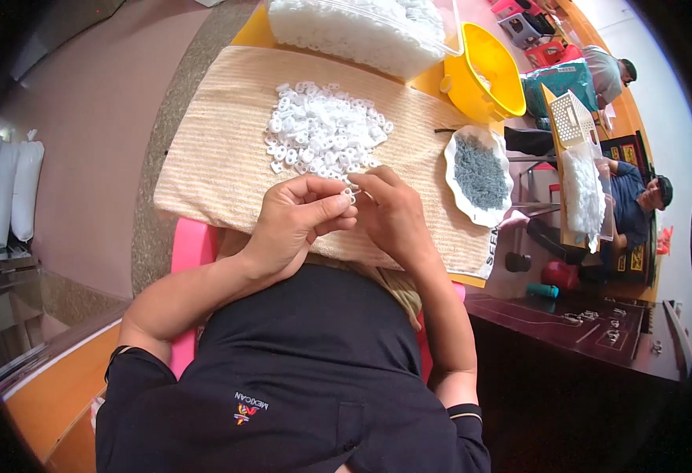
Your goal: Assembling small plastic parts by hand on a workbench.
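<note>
Close to the towel's near edge, my left hand pinches a small white plastic piece with holes between thumb and forefinger. My right hand meets it from the other side, its fingertips pressed together beside the piece. Whatever those right fingertips hold is too small to make out. Just beyond both hands lies a loose pile of similar white plastic pieces. To the right, a white scalloped dish contains many tiny grey pieces.
A beige striped towel covers the yellow table. Behind the pile stands a clear bin full of white pieces, beside a yellow basket. Two people sit farther right, near a white perforated basket. White sacks stand far left.
</note>
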{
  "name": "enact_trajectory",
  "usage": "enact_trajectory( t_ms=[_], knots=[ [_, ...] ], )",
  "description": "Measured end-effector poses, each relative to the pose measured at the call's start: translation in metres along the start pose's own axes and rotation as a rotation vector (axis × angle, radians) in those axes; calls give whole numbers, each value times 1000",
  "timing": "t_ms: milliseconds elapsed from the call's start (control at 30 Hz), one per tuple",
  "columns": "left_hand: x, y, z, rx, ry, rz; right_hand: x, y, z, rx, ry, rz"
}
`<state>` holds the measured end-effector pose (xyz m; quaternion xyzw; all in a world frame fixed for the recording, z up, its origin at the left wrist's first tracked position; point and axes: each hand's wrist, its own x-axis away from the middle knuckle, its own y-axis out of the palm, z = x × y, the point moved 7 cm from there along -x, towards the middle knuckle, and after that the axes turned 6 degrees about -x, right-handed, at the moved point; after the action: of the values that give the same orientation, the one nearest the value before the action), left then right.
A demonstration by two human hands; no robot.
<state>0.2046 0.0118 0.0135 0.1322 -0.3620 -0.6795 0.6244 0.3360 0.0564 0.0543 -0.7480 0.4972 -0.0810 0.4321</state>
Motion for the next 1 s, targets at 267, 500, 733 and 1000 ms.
enact_trajectory(
  t_ms=[267, 500, 733, 1000],
  knots=[
    [-2, -2, 3, 11, 22, -9, -5, 16, 4, 234, 49, -144],
    [-4, -4, -2, -9, -8, -6, 9, -11, 15, -29, 70, 77],
    [-6, -4, -6, -31, -39, 6, 26, -13, 49, -752, 472, 188],
    [-8, -6, -11, -45, -77, 5, 32, -15, 59, -868, 488, 247]
  ],
)
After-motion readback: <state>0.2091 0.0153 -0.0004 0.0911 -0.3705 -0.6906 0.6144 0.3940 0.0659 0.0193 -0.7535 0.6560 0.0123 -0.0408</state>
